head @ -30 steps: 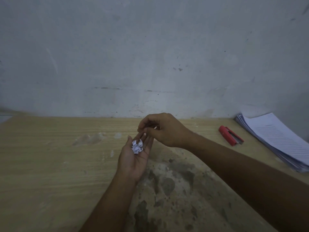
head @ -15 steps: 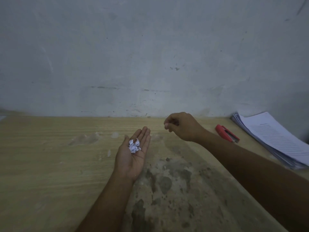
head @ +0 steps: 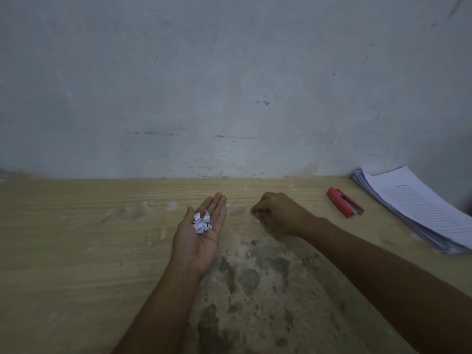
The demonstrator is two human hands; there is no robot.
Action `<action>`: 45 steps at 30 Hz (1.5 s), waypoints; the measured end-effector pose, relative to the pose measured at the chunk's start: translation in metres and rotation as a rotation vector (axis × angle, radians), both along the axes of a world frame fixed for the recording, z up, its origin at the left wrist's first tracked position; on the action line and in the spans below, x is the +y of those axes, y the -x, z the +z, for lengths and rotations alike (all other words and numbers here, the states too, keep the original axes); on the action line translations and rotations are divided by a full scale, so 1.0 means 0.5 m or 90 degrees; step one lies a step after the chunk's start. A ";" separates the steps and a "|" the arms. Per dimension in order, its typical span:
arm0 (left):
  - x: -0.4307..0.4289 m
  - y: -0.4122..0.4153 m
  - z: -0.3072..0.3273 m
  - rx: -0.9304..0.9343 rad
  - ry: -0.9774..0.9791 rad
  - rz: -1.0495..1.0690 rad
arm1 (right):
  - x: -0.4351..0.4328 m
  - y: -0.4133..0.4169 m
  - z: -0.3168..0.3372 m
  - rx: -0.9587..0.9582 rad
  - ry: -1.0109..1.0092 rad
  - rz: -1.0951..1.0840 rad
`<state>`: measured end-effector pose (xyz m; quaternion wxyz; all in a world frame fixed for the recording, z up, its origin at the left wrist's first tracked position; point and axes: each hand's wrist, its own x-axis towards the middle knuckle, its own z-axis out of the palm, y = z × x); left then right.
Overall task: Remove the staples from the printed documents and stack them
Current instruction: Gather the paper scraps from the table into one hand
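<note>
My left hand (head: 201, 233) lies palm up over the middle of the wooden table (head: 76, 238), fingers straight. A small heap of white torn paper bits (head: 201, 222) rests on its palm. To its right, my right hand (head: 278, 214) is knuckles up with its fingers curled, the fingertips down at the table surface; whether they pinch anything is hidden. A stack of printed documents (head: 419, 208) lies at the far right against the wall. A red staple tool (head: 344, 202) lies on the table between my right hand and the stack.
A grey wall (head: 229, 85) rises straight behind the table's back edge. Dark stains and worn patches (head: 255, 277) cover the table surface in front of me, under my right forearm.
My right hand has left the left palm, where it was pinching something small, and moved right and down to the table. The left hand stays palm up with the paper bits.
</note>
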<state>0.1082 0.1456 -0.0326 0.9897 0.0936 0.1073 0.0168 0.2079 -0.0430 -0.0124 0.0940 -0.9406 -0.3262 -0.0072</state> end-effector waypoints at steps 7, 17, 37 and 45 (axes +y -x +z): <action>-0.001 0.000 -0.001 -0.012 -0.006 0.001 | 0.015 -0.024 0.029 0.061 -0.030 -0.048; 0.000 -0.006 -0.006 -0.016 -0.003 0.000 | 0.001 0.019 0.024 0.032 0.011 0.039; -0.003 -0.001 -0.006 -0.014 -0.006 0.000 | 0.011 0.014 0.004 -0.130 0.307 0.103; 0.001 -0.003 -0.009 -0.025 0.000 0.004 | -0.011 -0.007 0.029 0.136 -0.036 -0.055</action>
